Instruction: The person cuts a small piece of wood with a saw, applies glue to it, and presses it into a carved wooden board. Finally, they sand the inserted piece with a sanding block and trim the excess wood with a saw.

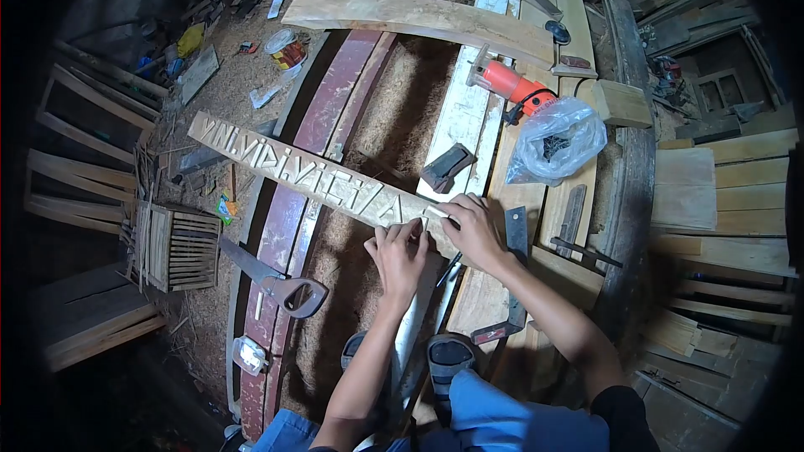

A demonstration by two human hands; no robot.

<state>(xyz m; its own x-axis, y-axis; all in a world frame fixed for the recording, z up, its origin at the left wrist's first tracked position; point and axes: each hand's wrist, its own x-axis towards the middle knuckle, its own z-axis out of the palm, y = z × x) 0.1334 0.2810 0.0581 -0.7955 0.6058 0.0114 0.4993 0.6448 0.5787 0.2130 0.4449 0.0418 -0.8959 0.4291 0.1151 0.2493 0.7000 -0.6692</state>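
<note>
A long narrow board [293, 169] with raised pale letters lies slantwise across the bench beams. My left hand [397, 258] is at the board's lower edge near its right end, fingers bent and drawn together by a letter; whatever they hold is too small to make out. My right hand [472, 233] rests over the board's right end, with a small pale strip [435, 211] pinched between thumb and fingers. A dark block [447, 167] sits just above the board, close to my right hand.
An orange power tool [515, 85] and a plastic bag [559, 142] lie at the upper right. A handsaw [272, 278] is at the lower left, near a small clear container [249, 355]. A metal square [516, 272] lies right of my hands. A curved plank [419, 18] spans the top.
</note>
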